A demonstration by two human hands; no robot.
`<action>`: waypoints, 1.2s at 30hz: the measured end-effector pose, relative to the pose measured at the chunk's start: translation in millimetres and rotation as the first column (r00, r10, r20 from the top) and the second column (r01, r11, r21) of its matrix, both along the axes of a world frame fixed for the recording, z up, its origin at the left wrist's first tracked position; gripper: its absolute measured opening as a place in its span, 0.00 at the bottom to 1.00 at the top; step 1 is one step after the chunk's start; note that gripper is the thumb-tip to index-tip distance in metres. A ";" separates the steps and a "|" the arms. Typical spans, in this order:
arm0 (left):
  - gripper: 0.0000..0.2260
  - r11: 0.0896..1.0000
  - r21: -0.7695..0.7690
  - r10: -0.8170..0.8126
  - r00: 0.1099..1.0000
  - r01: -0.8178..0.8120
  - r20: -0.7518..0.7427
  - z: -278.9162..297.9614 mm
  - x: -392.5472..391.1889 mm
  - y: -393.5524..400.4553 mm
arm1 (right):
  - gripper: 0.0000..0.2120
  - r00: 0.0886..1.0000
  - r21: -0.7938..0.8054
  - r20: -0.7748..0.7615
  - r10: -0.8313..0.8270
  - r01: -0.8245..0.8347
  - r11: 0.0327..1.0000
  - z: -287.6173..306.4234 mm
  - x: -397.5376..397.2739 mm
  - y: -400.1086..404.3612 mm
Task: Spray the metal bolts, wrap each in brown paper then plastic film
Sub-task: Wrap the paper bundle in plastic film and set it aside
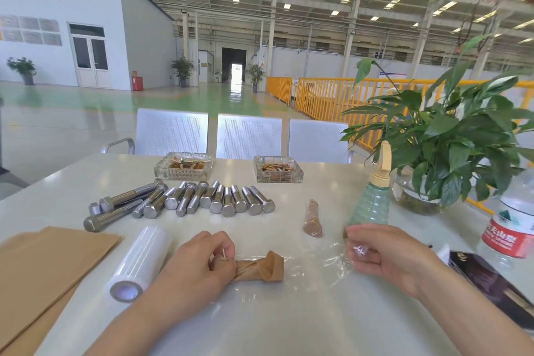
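Paper-wrapped bolt [254,267] is laid crosswise on a sheet of plastic film [312,266] on the white table [289,326], its left end gripped by the curled fingers of the left hand [199,261]. The film's right edge is pinched by the right hand [375,251], well to the right of the bolt. A film roll [138,266] and brown paper sheets [43,266] are placed further left. Behind, bare bolts [185,201] are lined up, with one finished bundle [312,220] (film over paper) beside a green spray bottle [371,199].
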State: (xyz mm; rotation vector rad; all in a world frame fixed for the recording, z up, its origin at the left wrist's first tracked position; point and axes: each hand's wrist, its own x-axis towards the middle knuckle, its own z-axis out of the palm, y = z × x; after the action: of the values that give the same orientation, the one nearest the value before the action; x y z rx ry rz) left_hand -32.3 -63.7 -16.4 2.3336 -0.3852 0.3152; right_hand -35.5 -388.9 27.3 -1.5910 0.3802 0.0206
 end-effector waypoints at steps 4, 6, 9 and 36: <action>0.05 1.000 -0.016 0.007 1.000 -0.007 -0.017 1.0 -2.5 -0.8 | 0.11 0.994 0.003 0.097 -0.051 0.051 0.999 -7.1 -1.0 4.1; 0.04 1.000 -0.015 0.021 1.000 -0.022 -0.019 2.1 -3.9 -1.4 | 0.11 0.985 -0.001 0.137 -0.109 0.110 0.994 -9.6 -0.4 4.4; 0.04 0.997 -0.009 0.073 0.997 -0.073 -0.037 5.8 -4.7 -2.6 | 0.09 0.964 0.022 0.190 -0.184 0.183 0.983 -11.4 -2.3 6.3; 0.12 0.952 -0.303 -0.206 0.805 0.034 -0.557 60.6 -15.5 23.3 | 0.23 0.860 -0.369 0.275 0.430 -0.319 0.873 -3.1 -12.4 184.0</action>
State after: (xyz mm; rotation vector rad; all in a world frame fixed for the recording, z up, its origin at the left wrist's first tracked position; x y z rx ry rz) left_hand -47.8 -40.4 44.2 1.9832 -0.1643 -0.3949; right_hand -47.9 -204.9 24.2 -1.9216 -0.2305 -0.0215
